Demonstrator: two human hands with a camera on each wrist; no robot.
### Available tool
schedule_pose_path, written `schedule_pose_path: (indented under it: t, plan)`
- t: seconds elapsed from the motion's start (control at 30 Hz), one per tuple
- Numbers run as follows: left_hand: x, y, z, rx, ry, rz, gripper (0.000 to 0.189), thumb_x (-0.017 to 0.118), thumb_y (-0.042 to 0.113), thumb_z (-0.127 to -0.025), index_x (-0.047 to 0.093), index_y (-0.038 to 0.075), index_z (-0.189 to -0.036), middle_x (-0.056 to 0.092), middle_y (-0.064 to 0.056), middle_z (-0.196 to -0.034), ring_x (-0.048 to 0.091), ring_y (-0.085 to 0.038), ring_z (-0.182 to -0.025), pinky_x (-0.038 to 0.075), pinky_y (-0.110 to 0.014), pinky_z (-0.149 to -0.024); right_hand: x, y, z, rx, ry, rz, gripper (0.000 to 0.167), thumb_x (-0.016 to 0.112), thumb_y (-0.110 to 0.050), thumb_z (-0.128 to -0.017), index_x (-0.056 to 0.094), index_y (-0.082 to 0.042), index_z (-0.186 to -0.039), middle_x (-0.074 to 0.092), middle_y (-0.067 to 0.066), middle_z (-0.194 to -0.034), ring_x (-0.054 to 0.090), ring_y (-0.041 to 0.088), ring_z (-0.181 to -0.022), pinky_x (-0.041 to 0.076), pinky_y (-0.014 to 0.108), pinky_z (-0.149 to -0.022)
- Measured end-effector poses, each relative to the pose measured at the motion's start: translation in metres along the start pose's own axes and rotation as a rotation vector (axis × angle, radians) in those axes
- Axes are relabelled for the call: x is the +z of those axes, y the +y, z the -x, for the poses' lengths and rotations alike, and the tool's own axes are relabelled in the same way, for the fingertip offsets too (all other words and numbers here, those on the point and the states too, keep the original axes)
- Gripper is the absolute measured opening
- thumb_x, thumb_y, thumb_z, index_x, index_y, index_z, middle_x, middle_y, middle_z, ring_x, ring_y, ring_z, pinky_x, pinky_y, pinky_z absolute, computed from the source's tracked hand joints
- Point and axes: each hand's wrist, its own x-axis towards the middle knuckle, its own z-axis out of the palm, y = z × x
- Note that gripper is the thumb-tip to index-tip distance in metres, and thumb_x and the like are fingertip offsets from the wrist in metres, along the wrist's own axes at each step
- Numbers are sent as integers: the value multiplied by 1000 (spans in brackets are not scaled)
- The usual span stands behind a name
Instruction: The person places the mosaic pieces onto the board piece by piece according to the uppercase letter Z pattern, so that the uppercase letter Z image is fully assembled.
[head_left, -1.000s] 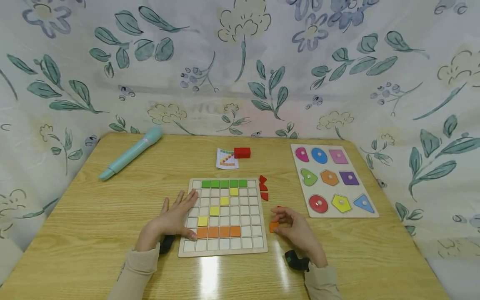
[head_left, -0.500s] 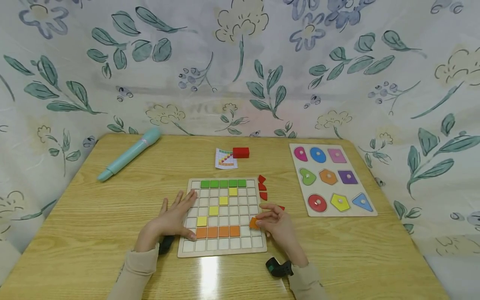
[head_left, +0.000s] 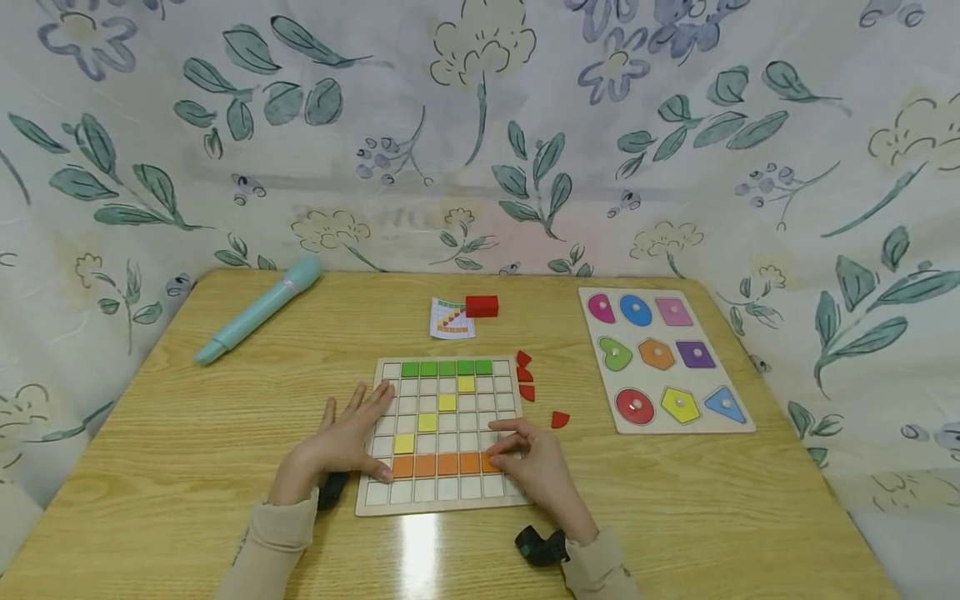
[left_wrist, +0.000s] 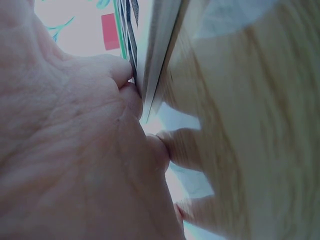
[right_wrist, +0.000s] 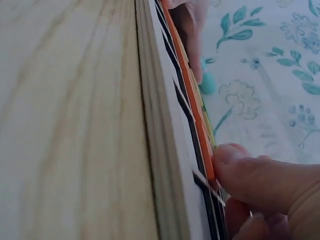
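Note:
A wooden grid board (head_left: 444, 497) lies on the table, holding a row of green square tiles (head_left: 447, 367), a diagonal of yellow square tiles (head_left: 447, 402) and a row of orange square tiles (head_left: 425, 465). At that row's right end my right hand (head_left: 536, 471) pinches an orange square tile (head_left: 489, 463); its thumb (right_wrist: 240, 167) presses the tile's edge in the right wrist view. Fingers spread, my left hand (head_left: 341, 442) rests on the board's left edge, thumb near the orange row. The left wrist view shows mostly its palm (left_wrist: 75, 140).
Several red quarter-circle pieces (head_left: 525, 375) lie right of the board, one (head_left: 560, 419) apart from the others. Behind the board are a pattern card (head_left: 452, 321) and a red block (head_left: 482, 306). A teal stick (head_left: 258, 310) lies far left, a shape puzzle (head_left: 667, 379) right.
My right hand has carried the orange tile leftward from the table onto the board, to the right end of the orange row. The left hand has stayed in place.

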Motion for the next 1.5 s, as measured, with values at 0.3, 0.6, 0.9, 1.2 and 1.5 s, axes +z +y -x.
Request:
schedule_pose_path:
  t: [0.3,0.6,0.9,1.2,1.5]
  plan:
    - [1,1,-1,-3,-10,12,130,87,40,-60,8,1,-155,0,-20,-163,-13,-49,-146,-22,-72,-104,-22,11,-5,33,301,-6,23,70,-3,-86,70,-7,-109,74,10,-100,65,10,-88,51,16,-77]
    - [-3,0,-2,-4,-1,-3,129,87,40,-60,8,1,-155,0,-20,-163,-13,-49,-146,-22,-72,-104,-61,29,-13,67,412,327,37,76,-9,-81,67,2,-115,56,25,-126,57,38,-111,47,48,-94]
    - [-1,-4,-2,-19,-9,1,131,87,41,-58,9,2,-155,0,-19,-163,-14,-47,-146,-23,-71,-105,-64,26,-20,46,309,442,13,75,-9,-82,69,-5,-93,66,12,-99,58,19,-82,45,30,-73]
    - [0,-4,-3,-18,-4,-13,130,87,41,-59,8,3,-155,0,-18,-163,-14,-47,-147,-24,-70,-105,-64,13,-39,91,88,501,28,77,-29,-82,69,-14,-103,62,-1,-86,51,13,-76,41,27,-69]
    - [3,-3,-3,-13,-2,13,132,86,43,-58,7,4,-156,-1,-17,-163,-15,-46,-147,-23,-70,-105,-66,8,-54,73,78,365,13,74,-10,-84,63,-8,-92,63,5,-85,53,15,-75,44,24,-69]
